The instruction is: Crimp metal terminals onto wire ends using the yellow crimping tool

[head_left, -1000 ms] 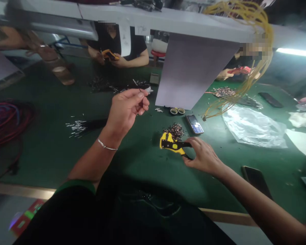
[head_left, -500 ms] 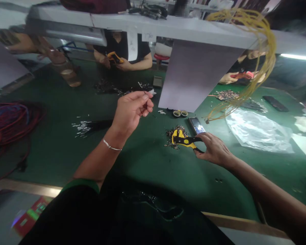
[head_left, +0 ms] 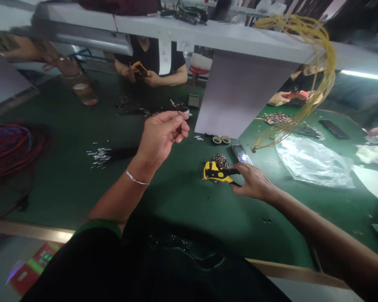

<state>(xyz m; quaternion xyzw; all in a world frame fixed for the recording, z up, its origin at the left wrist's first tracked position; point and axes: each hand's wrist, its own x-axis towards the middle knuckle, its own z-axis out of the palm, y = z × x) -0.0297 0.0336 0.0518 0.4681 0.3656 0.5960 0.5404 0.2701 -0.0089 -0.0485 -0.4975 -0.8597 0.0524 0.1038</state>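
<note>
My right hand (head_left: 252, 180) is wrapped round the handles of a yellow and black wire stripper (head_left: 216, 172), whose head lies over a small heap of short wire clippings (head_left: 221, 160). Raised above the table, my left hand (head_left: 166, 132) is closed in a pinch. A thin black wire (head_left: 179, 113) shows at its fingertips, its rest hidden by the fingers. To the left of that hand lies a bundle of black wires (head_left: 118, 154) with bright stripped ends. A mobile phone (head_left: 241, 154) is just beyond my right hand.
Two tape rolls (head_left: 221, 140) sit by an upright grey panel (head_left: 239, 92). A clear plastic bag (head_left: 313, 161) lies at right, below hanging yellow wires (head_left: 326, 75). Red and blue cable coils (head_left: 11, 149) are at left. Across the table, people hold an orange tool (head_left: 140, 69) and a red tool (head_left: 297, 95).
My right hand has moved the wire stripper slightly left, uncovering more of the clippings behind it. My left hand keeps its pinch in nearly the same place.
</note>
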